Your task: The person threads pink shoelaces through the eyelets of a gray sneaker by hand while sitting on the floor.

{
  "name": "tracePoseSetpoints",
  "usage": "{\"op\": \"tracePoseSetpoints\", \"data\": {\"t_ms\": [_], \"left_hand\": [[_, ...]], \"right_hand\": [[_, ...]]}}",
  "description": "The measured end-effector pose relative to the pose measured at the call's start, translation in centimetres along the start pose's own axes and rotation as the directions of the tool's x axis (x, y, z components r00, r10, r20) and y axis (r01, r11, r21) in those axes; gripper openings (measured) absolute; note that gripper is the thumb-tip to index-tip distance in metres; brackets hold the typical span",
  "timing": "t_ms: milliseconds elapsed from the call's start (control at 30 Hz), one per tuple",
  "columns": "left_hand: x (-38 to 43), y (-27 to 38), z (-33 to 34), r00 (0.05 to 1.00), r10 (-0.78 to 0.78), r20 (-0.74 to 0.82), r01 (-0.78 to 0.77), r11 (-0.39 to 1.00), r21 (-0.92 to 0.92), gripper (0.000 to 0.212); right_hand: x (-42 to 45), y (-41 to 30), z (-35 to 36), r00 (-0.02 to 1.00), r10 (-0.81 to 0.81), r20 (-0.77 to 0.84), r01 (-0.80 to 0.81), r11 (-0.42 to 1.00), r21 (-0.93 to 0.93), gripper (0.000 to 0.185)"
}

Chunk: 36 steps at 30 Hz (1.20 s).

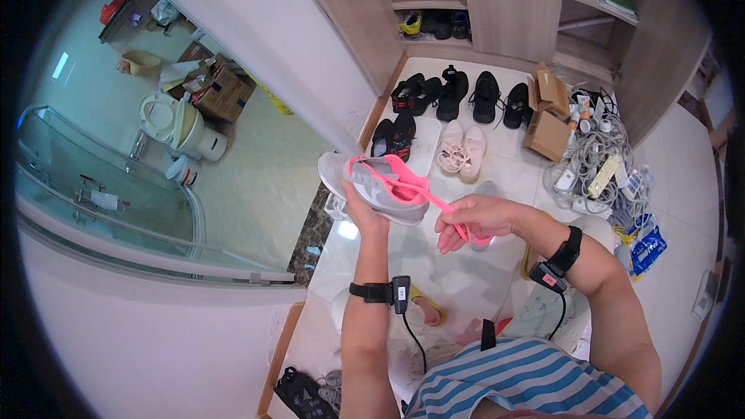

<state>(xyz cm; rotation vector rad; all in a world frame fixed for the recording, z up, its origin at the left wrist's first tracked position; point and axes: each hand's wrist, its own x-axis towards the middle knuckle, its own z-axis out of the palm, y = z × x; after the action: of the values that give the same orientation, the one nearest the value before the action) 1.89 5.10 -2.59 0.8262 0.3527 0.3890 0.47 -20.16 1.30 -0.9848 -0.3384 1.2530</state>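
Observation:
My left hand [365,209] holds a grey sneaker with a pink lining [381,189] from below, its toe pointing left. A pink shoelace [439,203] runs from the shoe to my right hand [474,221], which grips it between thumb and fingers. Another grey shoe [488,189] stands on the floor beyond my right hand, partly hidden by it. A pink part shows just under my right fingers; what it belongs to cannot be told. Black straps with small cabled boxes sit on both my forearms.
Black shoes [484,98] and a pale pink pair [463,148] stand before an open wooden cabinet [512,6]. Right of them lie an open cardboard box [548,128], tangled grey cables [582,157] and a blue packet [649,250]. A white wall [326,41] and bathroom doorway are at left.

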Motion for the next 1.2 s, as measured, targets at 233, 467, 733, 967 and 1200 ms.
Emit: {"op": "tracePoseSetpoints", "data": {"t_ms": [233,467,733,967,1200], "left_hand": [[0.3,-2.7,-3.1,0.992,-0.117,-0.046,0.119,0.992,0.042,0.056],[0.0,-6.4,-5.3,0.938,-0.348,0.005,0.344,0.93,0.132,0.053],[0.0,-6.4,-5.9,0.935,-0.356,0.001,0.348,0.914,0.211,0.06],[-0.8,-6.4,-4.8,0.889,-0.449,0.083,0.424,0.879,0.218,0.057],[-1.1,-6.8,-3.7,0.846,-0.509,0.158,0.476,0.855,0.207,0.052]], "right_hand": [[-3.0,-3.1,1.1,0.97,-0.201,-0.139,0.169,0.962,-0.214,0.03],[-4.6,-5.0,2.0,0.838,-0.42,-0.349,0.167,0.805,-0.569,0.03],[-6.1,-6.6,1.0,0.624,-0.67,-0.401,-0.097,0.443,-0.891,0.027],[-4.6,-5.7,-0.5,0.428,-0.901,-0.07,0.465,0.286,-0.838,0.028],[-3.1,-4.8,0.1,0.667,-0.684,-0.297,0.688,0.718,-0.107,0.022]]}}
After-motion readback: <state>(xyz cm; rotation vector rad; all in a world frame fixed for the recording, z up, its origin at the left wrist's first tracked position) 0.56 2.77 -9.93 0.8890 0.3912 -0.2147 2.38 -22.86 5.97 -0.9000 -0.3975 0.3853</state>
